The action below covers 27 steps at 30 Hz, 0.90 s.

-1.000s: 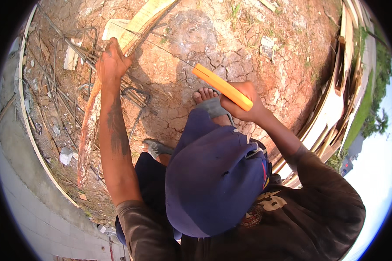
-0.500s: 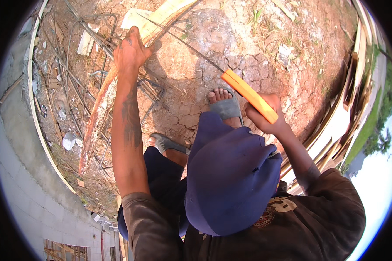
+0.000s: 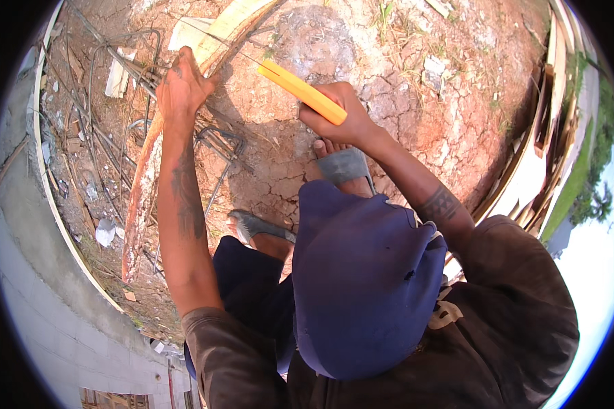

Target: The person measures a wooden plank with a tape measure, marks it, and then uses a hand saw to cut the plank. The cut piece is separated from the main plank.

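Observation:
A handsaw (image 3: 303,92) with a yellow-orange handle is in my right hand (image 3: 341,116), fingers wrapped round the grip. Its thin blade reaches up and left across a long wooden plank (image 3: 237,28), near a pale flat piece of wood (image 3: 188,34). On the plank, just on the near side of the blade, my left hand (image 3: 184,88) presses down and grips it, fingers closed over its edge. The plank runs from the top of the view down along my left forearm, its rough bark-like edge showing at the lower end.
Bent steel bars (image 3: 218,140) lie tangled under and beside the plank. Cracked reddish soil (image 3: 402,129) surrounds my sandalled feet (image 3: 348,167). Stacked boards (image 3: 535,150) line the right side, and a grey block wall (image 3: 54,307) curves along the left.
My right hand has pushed the saw forward and left, so the handle is now much closer to the plank. My left hand keeps its hold while the whole view shifts slightly.

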Available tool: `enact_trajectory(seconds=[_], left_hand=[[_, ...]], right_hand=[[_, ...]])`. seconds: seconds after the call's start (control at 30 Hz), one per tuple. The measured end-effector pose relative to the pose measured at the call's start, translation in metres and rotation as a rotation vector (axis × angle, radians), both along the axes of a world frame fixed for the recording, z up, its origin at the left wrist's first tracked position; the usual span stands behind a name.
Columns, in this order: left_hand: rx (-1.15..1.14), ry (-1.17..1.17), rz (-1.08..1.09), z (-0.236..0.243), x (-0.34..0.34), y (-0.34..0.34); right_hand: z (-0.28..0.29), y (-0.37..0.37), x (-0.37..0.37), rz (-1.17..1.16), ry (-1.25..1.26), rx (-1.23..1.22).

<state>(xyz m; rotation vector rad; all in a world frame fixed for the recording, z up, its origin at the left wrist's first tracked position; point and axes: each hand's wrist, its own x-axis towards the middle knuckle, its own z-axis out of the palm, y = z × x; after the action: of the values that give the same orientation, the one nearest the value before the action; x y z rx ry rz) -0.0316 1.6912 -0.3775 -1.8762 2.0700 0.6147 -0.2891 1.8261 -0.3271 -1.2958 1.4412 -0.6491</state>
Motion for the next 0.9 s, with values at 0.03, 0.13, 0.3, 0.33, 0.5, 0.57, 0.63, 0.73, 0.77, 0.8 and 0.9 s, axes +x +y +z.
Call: enact_trajectory(seconds=[0.03,0.13,0.3,0.33,0.5,0.57,0.63,0.73,0.77,0.8,0.9], left_hand=[[0.023,-0.017,0.002,0.003,0.006,-0.003],[-0.151,-0.08,-0.025,-0.033,0.032,0.015],[-0.077,-0.014,0.01,-0.021,0.025,0.011],[-0.079,-0.014,-0.012,-0.024,0.021,0.005],[-0.029,-0.062,-0.019,-0.023,0.025,0.015],[-0.088,-0.057,0.017,-0.015,0.028,0.001],[-0.141,-0.003,0.005,-0.025,0.027,0.013],[-0.22,-0.037,-0.053,-0.05,0.028,0.006],[-0.018,-0.032,-0.008,-0.023,0.003,-0.003],[-0.078,-0.021,-0.013,-0.021,0.008,0.003],[-0.246,0.021,-0.021,-0.035,0.036,0.023]], right_hand=[[0.002,0.001,0.004,0.003,-0.02,0.015],[0.048,0.042,-0.031,0.031,0.009,0.102],[0.046,0.049,-0.025,0.073,0.097,-0.017],[0.018,0.026,-0.012,0.043,0.04,0.0],[0.043,0.043,-0.027,0.06,0.059,0.072],[0.063,0.06,-0.049,0.067,0.061,0.005],[0.068,0.074,-0.049,0.006,0.049,-0.011],[-0.001,-0.002,-0.006,0.088,0.059,0.046],[-0.019,-0.015,-0.001,0.08,0.074,0.018],[-0.014,-0.012,0.0,0.076,0.053,0.032],[0.045,0.043,-0.026,0.053,0.025,0.067]])
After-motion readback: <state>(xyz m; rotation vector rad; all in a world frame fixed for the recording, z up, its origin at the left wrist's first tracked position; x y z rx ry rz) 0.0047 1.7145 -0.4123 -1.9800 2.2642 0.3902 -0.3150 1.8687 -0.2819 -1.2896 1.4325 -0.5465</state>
